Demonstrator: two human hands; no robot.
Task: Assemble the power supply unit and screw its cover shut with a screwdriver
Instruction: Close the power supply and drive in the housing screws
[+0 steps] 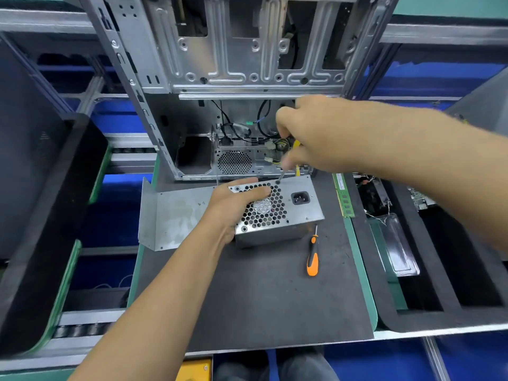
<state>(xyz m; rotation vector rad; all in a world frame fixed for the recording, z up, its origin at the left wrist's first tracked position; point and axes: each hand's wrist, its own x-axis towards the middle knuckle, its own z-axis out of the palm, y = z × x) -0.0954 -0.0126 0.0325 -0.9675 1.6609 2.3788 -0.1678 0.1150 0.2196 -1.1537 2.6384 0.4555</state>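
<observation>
From the head camera, the power supply (277, 213) stood on the dark mat (275, 298) of the table, just above the middle of the view, its honeycomb fan grille and black socket turned upward. The left hand (233, 207) came in from seven o'clock and gripped the box at its nine o'clock side, thumb laid across the grille and the other fingers wrapped round the side. The right hand (310, 133) hung at one o'clock of the box, fingers curled round a screwdriver (283, 176) with a partly hidden yellow handle; its blurred metal shaft slanted down, the tip at a hole on the box's far edge. A bent metal cover (170, 215) lay at nine o'clock, just beside the left hand. An orange-and-black screwdriver (312, 257) lay on the mat at five o'clock of the box, near it, untouched. An open computer case (220, 64) stood at twelve o'clock.
</observation>
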